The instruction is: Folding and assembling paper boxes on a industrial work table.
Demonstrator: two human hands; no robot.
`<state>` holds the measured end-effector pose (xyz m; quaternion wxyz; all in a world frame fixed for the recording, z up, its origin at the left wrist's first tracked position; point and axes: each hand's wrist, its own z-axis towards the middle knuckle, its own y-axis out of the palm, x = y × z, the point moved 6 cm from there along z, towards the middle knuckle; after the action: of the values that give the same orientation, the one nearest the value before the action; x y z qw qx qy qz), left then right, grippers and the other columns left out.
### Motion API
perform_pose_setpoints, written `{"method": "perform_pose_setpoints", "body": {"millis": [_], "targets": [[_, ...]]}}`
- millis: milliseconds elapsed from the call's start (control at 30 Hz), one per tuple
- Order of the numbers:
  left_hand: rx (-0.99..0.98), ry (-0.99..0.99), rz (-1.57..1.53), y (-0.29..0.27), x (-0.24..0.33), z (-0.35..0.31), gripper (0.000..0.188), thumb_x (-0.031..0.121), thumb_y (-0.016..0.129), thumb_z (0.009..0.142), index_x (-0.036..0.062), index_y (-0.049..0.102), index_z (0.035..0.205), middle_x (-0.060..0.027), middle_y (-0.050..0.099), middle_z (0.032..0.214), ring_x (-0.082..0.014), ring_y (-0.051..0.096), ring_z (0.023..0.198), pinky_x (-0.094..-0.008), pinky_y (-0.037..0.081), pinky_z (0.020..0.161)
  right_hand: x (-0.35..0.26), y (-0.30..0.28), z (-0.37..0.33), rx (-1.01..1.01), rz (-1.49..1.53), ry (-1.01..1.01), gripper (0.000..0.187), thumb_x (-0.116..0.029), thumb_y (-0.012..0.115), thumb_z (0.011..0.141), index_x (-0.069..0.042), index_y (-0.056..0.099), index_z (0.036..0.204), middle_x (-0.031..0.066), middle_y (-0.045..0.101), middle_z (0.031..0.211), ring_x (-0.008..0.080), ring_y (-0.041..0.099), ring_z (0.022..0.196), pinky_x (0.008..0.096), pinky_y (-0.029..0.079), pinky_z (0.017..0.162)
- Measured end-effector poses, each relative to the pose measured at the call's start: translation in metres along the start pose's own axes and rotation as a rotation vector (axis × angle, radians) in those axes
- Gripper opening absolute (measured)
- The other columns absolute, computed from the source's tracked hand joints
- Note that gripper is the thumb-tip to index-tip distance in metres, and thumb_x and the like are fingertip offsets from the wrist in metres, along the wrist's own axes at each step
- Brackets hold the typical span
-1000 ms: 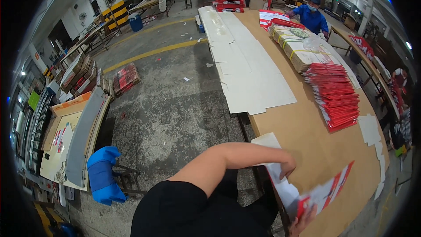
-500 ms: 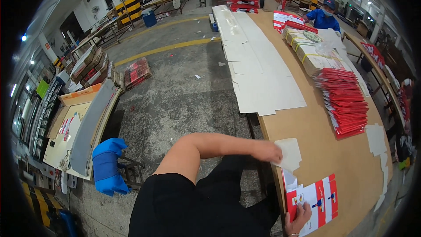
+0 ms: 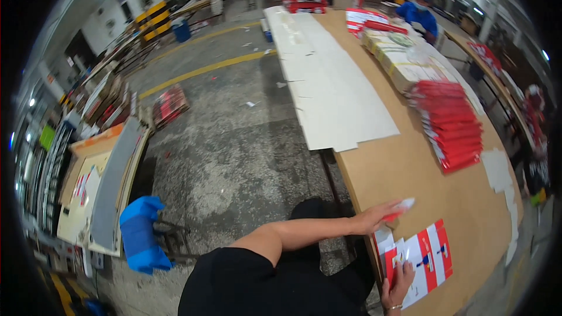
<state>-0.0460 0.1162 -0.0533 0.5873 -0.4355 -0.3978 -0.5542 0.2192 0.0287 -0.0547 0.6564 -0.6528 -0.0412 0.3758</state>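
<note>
My left hand (image 3: 369,219), blurred, reaches across to the table's near edge. It is closed on a small red-and-white card piece (image 3: 403,206), which tilts up at its fingertips. Just below lies a printed red-and-white card sheet (image 3: 430,260) with blue figures, its upper left part partly folded. My right hand (image 3: 399,285) rests on this sheet's left part, fingers apart and lying flat on the print. A white flap (image 3: 383,239) shows between the two hands. The underside of the sheet is hidden.
Up the brown table (image 3: 374,169) lie long white boards (image 3: 333,93), a stack of red folded cards (image 3: 451,126) and strapped card bundles (image 3: 401,61). Two people stand farther along it. At left are a blue-covered stool (image 3: 142,235) and a low pale worktable (image 3: 88,181).
The pale piece by my left hand has turned up and now shows red and white. My left hand has moved slightly down and right. The right hand stays on the sheet.
</note>
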Motion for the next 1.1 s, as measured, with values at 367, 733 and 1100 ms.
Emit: {"method": "perform_pose_setpoints", "body": {"millis": [367,733,1100], "targets": [[-0.705,0.519,1.005,0.041,-0.001,-0.013,0.054,0.048,0.042,0.094,0.0222,0.041,0.142,-0.0227,0.028,0.150,-0.0486,0.023,0.137,-0.0578,0.015,0.112,-0.016,-0.004,0.016,-0.073,-0.178,-0.045,0.052,-0.028,0.067,0.080,-0.033,0.055,0.131,0.0240,0.035,0.141,0.0487,0.025,0.134,0.0666,0.012,0.108],[-0.524,0.484,0.935,0.042,-0.026,-0.020,0.051,0.048,0.046,0.092,0.0251,0.048,0.137,-0.0213,0.029,0.150,-0.0464,0.021,0.139,-0.0595,0.014,0.112,-0.024,0.007,0.015,0.008,-0.260,-0.140,0.051,-0.030,0.064,0.082,-0.018,0.056,0.131,0.0253,0.044,0.135,0.0459,0.036,0.127,0.0591,0.022,0.106],[-0.534,0.339,0.802,0.070,-0.017,-0.017,0.057,0.058,0.051,0.081,0.0293,0.056,0.130,-0.0210,0.031,0.150,-0.0492,0.020,0.138,-0.0678,0.011,0.107,-0.025,-0.005,0.013,0.154,-0.211,-0.245,0.047,-0.027,0.064,0.085,-0.010,0.058,0.129,0.0275,0.052,0.125,0.0452,0.049,0.114,0.0520,0.038,0.099]]}}
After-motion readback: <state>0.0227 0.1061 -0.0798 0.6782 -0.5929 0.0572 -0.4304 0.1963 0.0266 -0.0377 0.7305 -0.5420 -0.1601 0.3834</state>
